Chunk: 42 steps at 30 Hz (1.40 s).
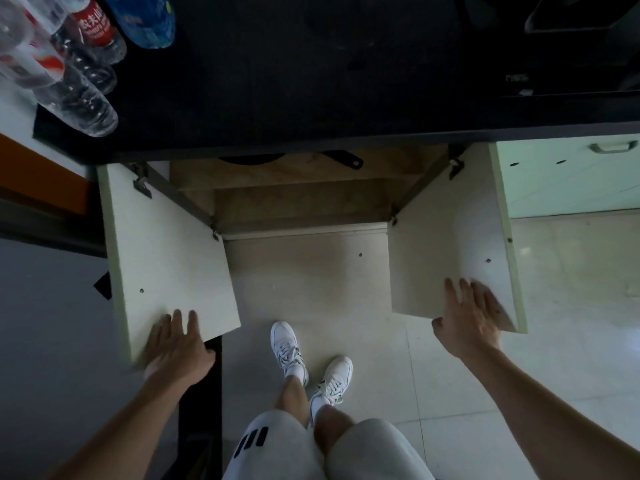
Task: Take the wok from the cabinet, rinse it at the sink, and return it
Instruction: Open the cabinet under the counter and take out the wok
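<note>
Wok (pixel 254 160): only a dark curved rim shows, up on the cabinet's (pixel 301 199) upper shelf, tucked just under the front edge of the black countertop (pixel 311 81). A dark handle with a hanging hole lies on the same shelf, just to the right of that rim; whether the two belong to one pan I cannot tell. The lower shelf, nearer the floor, looks bare.

Both cabinet doors stand swung wide toward the person. Left door (pixel 166 251) and right door (pixel 446 258) flank the opening, inner faces showing.

Left hand (pixel 176 348): flat and spread on the outer lower corner of the left door, fingers extended along the panel, thumb tucked under the edge. Nothing gripped beyond the door itself. Right hand (pixel 471 317): likewise spread, palm on the lower corner of the right door, thumb hooked on its bottom edge. Both forearms reach outward and down from the body, roughly symmetric. Feet stand on the tiled floor directly in front of the cabinet.

Judgement: either the opening step, wok not yet taken out, or the closing one with the wok back in place; one frame cannot settle it. If opening, the next move calls for letting go of a door, stooping, and reaching in under the counter edge for the handle.

Clear plastic bottles (pixel 69 64) stand on the counter, far left of the cabinet.
</note>
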{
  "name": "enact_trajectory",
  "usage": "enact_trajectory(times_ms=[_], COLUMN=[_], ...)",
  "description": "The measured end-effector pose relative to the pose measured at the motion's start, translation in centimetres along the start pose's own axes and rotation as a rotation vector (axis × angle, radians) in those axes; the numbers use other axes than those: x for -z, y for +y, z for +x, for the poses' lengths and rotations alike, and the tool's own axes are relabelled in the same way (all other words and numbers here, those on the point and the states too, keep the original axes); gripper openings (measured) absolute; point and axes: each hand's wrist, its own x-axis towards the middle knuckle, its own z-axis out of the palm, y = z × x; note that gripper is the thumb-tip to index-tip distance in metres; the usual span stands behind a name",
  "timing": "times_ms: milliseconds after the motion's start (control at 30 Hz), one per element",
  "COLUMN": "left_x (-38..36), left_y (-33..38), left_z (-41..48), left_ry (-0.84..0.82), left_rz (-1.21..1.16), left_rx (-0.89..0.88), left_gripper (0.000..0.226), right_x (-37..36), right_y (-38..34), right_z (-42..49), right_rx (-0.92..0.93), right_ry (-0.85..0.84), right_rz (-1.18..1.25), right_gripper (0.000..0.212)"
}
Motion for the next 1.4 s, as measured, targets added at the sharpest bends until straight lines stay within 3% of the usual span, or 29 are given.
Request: enact_trajectory(times_ms=[267,400,567,767,867,967,1167,1400], left_x=[0.9,1.7,1.8,2.8,4.3,6.7,11.8,13.5], left_y=[0.5,4.4,10.0,17.2,20.3,23.5,28.3,29.8], left_z=[-0.3,0.8,4.4,11.9,15.8,19.8,25.1,27.8], left_ry=[0.024,0.214,0.472,0.707,0.798,0.833,0.813,0.802], left_rz=[-0.079,-0.176,-0.23,-0.317,-0.362,-0.35,-0.215,-0.253], left_rx=[-0.008,-0.168,-0.411,-0.671,-0.765,-0.786,-0.795,-0.795], left_gripper=[0.08,0.077,0.069,0.055,0.056,0.059,0.088,0.088], right_x=[-0.2,-0.9,-1.7,-2.9,-3.1,-2.4,0.7,2.4], right_y=[-0.1,-2.9,-7.0,-11.0,-12.2,-13.1,-15.2,-18.4], right_z=[0.4,1.8,5.5,12.8,16.5,20.1,24.5,29.0], right_rx=[-0.031,0.053,0.19,0.339,0.341,0.36,0.515,0.557], right_ry=[-0.032,-0.013,0.126,0.42,0.487,0.569,0.781,0.696], right_rz=[-0.004,0.03,0.138,0.279,0.314,0.356,0.41,0.335], right_gripper=[0.083,0.083,0.079,0.065,0.06,0.059,0.049,0.06])
